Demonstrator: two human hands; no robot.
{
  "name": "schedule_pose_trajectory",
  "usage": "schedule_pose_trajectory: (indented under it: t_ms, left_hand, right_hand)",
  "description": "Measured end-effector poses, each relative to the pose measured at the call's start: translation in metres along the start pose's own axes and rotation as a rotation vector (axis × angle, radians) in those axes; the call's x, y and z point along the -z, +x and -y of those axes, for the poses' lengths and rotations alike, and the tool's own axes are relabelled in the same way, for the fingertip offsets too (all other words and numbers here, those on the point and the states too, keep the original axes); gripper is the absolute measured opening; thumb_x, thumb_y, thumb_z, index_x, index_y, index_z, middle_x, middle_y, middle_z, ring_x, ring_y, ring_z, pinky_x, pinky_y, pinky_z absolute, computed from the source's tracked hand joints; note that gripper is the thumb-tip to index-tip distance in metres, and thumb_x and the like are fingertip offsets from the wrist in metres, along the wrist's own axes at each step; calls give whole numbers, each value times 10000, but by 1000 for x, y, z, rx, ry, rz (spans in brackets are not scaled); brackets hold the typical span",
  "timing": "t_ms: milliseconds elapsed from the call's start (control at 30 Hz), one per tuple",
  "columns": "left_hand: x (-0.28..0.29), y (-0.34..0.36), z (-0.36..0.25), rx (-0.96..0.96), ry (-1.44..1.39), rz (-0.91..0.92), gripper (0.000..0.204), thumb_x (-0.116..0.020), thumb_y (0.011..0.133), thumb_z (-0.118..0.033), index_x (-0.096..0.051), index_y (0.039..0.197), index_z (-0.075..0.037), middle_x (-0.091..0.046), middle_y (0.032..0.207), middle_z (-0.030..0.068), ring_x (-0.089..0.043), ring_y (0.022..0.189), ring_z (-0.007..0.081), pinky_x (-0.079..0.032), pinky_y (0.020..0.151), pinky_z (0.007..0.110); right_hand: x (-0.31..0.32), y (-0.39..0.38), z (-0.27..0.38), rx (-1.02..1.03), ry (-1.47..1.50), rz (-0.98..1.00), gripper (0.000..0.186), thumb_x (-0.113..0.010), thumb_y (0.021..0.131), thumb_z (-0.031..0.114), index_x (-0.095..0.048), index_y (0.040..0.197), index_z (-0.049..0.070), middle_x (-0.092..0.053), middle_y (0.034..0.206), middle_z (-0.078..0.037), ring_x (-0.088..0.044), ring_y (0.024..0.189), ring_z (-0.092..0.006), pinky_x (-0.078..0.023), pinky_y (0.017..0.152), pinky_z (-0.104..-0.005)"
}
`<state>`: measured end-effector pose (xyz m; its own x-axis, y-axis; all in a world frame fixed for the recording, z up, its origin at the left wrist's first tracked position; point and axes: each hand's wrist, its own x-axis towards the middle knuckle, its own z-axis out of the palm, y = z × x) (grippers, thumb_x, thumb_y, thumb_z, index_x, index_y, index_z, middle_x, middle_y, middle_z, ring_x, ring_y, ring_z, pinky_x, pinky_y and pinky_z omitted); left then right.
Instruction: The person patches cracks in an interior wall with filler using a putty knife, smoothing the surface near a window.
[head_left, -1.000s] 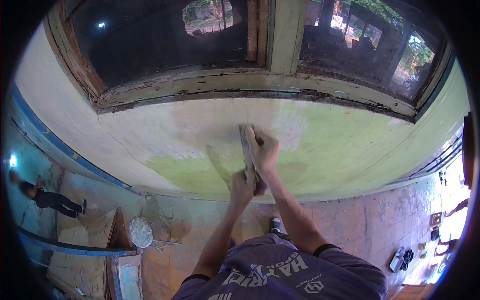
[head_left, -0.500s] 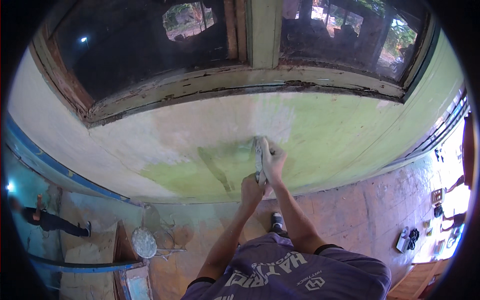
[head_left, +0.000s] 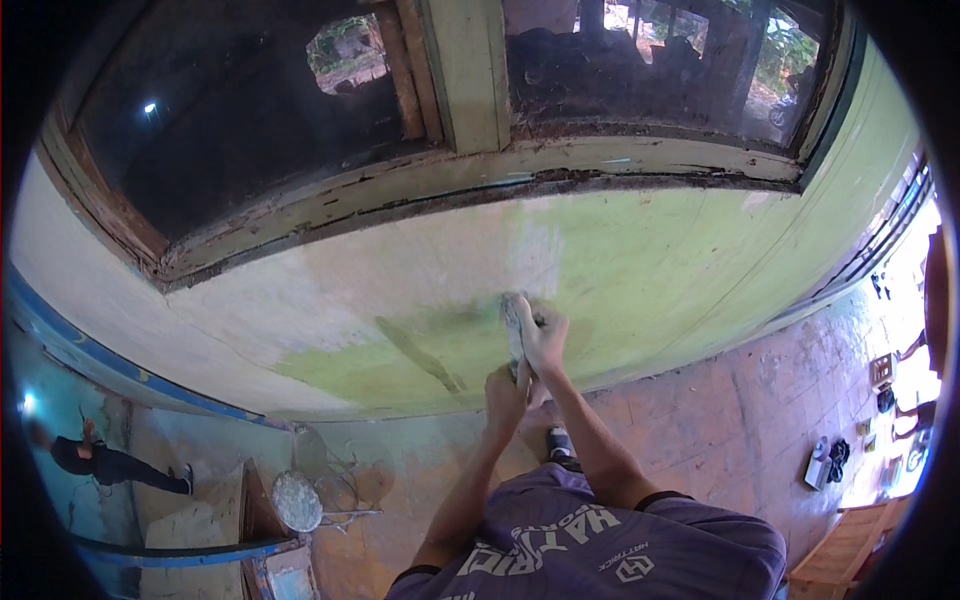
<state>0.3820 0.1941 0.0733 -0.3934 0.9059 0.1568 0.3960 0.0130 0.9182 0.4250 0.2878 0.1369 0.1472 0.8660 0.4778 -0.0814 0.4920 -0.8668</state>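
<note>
My right hand (head_left: 544, 340) grips the upper part of a narrow, white-smeared flat tool (head_left: 515, 335), seen nearly edge-on. Just below it, my left hand (head_left: 506, 394) is closed around the tool's lower end. The tool's top end is against the wall (head_left: 640, 270), or very near it; contact cannot be made out. Green paint shows on the wall, with whitish patches to the left and above. A darker streak (head_left: 420, 355) runs down the green to the left of my hands.
Above is an old wooden window frame (head_left: 480, 180) with broken panes. At lower left are a round whitish-topped stool (head_left: 297, 501) and a blue-edged ledge (head_left: 180, 551). Another person (head_left: 110, 465) stands at far left. A wooden piece of furniture (head_left: 850, 545) occupies the lower right.
The view has shifted slightly, with the window now further left. Both hands keep their hold on the tool, which sits slightly lower in the picture.
</note>
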Motion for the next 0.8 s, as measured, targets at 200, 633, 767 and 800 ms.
schedule_pose_trajectory:
  t_ms: [200,633,767,800]
  left_hand:
    - [37,32,-106,-174,-4,-64,472,-509,961,-332,-554,689,52,-534,560,216,-541,499,375,-420,520,439]
    - [-18,8,9,33,71,11,509,-511,953,-375,-575,689,55,-561,566,200,-562,509,370,-437,523,427]
    - [15,29,-97,-39,-30,6,475,-518,956,-329,-573,683,55,-571,574,208,-583,525,383,-438,527,431]
    - [24,35,-129,-32,-31,11,475,-518,956,-329,-573,683,55,-571,574,208,-583,525,383,-438,527,431]
  right_hand:
    - [-7,65,81,-108,-17,-28,458,-675,898,162,-419,549,12,-341,528,28,-305,529,-41,-241,434,-290]
    - [26,-2,-25,-235,4,41,412,-689,877,168,-485,565,-9,-387,493,23,-324,496,-39,-265,423,-285]
    - [15,67,87,-122,-155,-15,456,-695,879,190,-446,544,8,-361,490,14,-301,498,-39,-253,415,-287]
    - [15,83,104,-97,-187,-12,463,-696,881,197,-442,542,12,-351,491,10,-296,500,-41,-251,414,-288]
